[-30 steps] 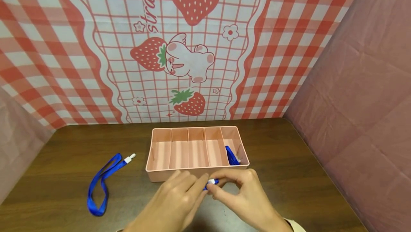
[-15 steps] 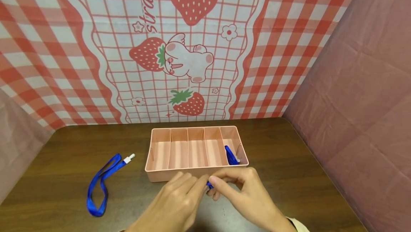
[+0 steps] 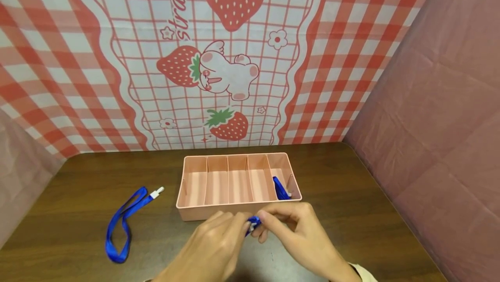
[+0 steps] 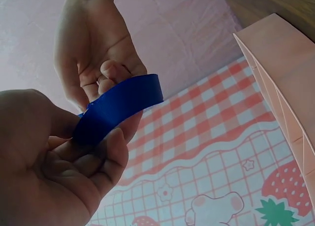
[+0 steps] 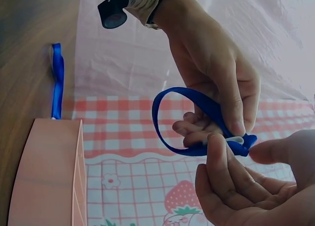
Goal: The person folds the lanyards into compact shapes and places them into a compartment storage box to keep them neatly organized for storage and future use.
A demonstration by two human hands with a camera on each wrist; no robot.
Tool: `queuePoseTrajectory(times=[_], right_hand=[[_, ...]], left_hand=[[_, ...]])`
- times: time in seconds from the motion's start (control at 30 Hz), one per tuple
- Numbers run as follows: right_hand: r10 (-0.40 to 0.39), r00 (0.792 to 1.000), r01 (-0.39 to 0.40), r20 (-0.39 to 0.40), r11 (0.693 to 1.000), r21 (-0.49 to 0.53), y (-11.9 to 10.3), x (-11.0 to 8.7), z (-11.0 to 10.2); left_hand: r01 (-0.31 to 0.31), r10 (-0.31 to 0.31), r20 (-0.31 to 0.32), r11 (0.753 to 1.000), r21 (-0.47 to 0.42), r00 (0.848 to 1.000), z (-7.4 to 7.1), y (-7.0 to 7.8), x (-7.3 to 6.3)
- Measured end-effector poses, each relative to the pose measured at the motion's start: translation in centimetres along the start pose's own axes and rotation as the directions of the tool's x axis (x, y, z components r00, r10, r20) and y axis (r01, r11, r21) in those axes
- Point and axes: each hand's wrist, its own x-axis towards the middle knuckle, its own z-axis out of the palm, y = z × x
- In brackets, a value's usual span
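Both hands hold a blue lanyard (image 3: 254, 220) in front of the tray, its strap bunched between the fingertips. My left hand (image 3: 211, 243) pinches it from the left; my right hand (image 3: 300, 238) pinches it between thumb and fingers from the right. In the right wrist view the lanyard's strap (image 5: 172, 93) makes a wide loop, and its white clip (image 5: 235, 139) lies at the fingertips. The left wrist view shows the strap (image 4: 118, 105) curving out from between the fingers. Another folded blue lanyard (image 3: 281, 189) sits in the tray's rightmost compartment.
A pink divided tray (image 3: 238, 206) stands on the dark wooden table (image 3: 351, 212). To its left lies a loose blue lanyard (image 3: 111, 236) with a white clip (image 3: 157, 193). Behind the table hangs a strawberry-print checked cloth (image 3: 312, 100); a plain pink cloth (image 3: 422, 113) covers the right side.
The fingertips have shifted on the lanyard, with the right thumb moving slightly up. The white clip, plain a second ago, now shows less and more blue strap shows. Tray and loose lanyard stay put.
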Motion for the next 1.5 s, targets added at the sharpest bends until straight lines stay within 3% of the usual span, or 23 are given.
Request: queuePoseTrajectory(times=[0.27, 0.53, 0.63, 0.73, 0.83, 0.93, 1.03, 1.27, 1.5], right_hand=[[-0.04, 0.999, 0.04, 0.007, 0.998, 0.052, 0.0, 0.0, 0.2], [-0.094, 0.992, 0.084, -0.081, 0.989, -0.119, 0.1, -0.1, 0.9], [-0.117, 0.987, 0.102, -0.106, 0.985, -0.14, 0.1, -0.1, 0.9], [-0.113, 0.986, 0.104, -0.123, 0.992, -0.078, 0.1, -0.1, 1.0], [-0.078, 0.989, 0.084, -0.122, 0.995, 0.044, 0.2, 0.0, 1.1], [-0.03, 0.994, 0.048, -0.106, 0.983, 0.177, 0.3, 0.1, 1.0], [-0.007, 0.997, 0.027, -0.08, 0.965, 0.26, 0.4, 0.1, 0.8], [0.02, 0.999, -0.011, -0.033, 0.97, 0.244, 0.3, 0.1, 0.5], [0.068, 0.996, -0.056, -0.054, 0.979, 0.196, 0.1, 0.1, 0.5]], left_hand=[[0.041, -0.04, -0.024, 0.999, 0.012, 0.999, 0.3, 0.2, -0.1], [0.023, -0.021, -0.033, 0.998, 0.058, 0.999, 0.7, 0.1, -0.2], [0.026, -0.025, -0.033, 0.998, 0.051, 0.999, 0.6, 0.2, -0.1], [0.002, 0.004, -0.069, 0.997, 0.08, 0.998, 0.6, 0.1, 0.0], [-0.04, 0.064, -0.146, 0.986, 0.161, 0.987, 0.5, 0.0, 0.5], [-0.05, 0.105, -0.211, 0.967, 0.249, 0.972, 0.5, -0.1, 1.0], [-0.041, 0.11, -0.24, 0.96, 0.276, 0.964, 0.4, -0.1, 1.4], [-0.048, 0.097, -0.207, 0.972, 0.231, 0.973, 0.5, -0.1, 1.3], [-0.071, 0.128, -0.197, 0.96, 0.272, 0.972, 0.7, 0.1, 1.4]])
